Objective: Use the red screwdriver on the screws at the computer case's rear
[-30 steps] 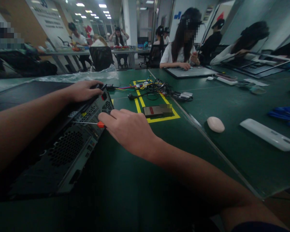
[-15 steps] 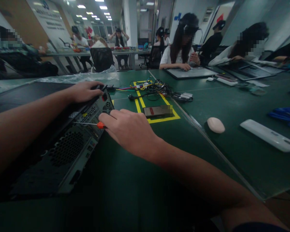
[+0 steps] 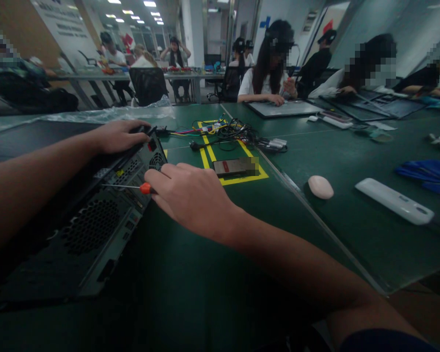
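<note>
A black desktop computer case takes up the left side, its metal rear panel with fan grilles and ports facing right. My left hand lies over the case's upper far corner, thumb along the rear edge and fingers bent over the top. In my right hand is a screwdriver with an orange handle, most of it hidden by the closed fingers. Its thin shaft points left, and the tip is at the long edge of the rear panel. Whether the tip sits in a screw is too small to tell.
Beyond the case lie tangled cables and a dark flat box within yellow tape. A pale mouse, a white power strip and blue cloth lie to the right. Several people sit farther back, one at a flat panel.
The whole view has shifted slightly, so things appear a little farther left. My hands keep their places on the case and the screwdriver, whose tip stays at the panel edge.
</note>
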{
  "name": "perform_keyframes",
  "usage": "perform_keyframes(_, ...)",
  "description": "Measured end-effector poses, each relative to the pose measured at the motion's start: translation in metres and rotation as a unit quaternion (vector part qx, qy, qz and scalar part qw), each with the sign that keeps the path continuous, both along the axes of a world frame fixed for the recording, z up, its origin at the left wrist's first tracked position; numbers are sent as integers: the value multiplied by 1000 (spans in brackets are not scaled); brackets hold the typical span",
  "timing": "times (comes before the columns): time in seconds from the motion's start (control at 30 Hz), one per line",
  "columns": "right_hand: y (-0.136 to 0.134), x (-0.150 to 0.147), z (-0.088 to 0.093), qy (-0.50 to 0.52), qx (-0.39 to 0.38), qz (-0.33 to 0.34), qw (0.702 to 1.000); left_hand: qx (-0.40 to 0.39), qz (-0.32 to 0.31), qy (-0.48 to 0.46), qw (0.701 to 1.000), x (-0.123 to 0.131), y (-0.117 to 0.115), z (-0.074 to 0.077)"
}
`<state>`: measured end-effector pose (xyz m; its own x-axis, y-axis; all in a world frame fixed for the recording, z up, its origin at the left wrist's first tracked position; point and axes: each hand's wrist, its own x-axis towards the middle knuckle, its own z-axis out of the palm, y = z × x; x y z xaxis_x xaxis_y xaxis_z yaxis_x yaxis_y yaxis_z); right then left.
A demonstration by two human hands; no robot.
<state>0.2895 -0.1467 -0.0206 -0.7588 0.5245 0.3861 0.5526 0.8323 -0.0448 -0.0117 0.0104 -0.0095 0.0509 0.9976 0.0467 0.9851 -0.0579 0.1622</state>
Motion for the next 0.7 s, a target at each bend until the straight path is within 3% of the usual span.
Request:
perform_keyframes(0.3, -2, -2, 0, 23, -19, -8, 1000, 8, -8, -8, 1000, -6, 5, -3)
perform_keyframes(0.53, 3, -4, -2, 38, -85, -15, 996, 8, -16, -9, 1000, -6, 4, -3)
perform_keyframes(0.7, 6, -2, -6, 26, -55, 2, 998, -9, -16, -14, 1000, -7, 3, -1)
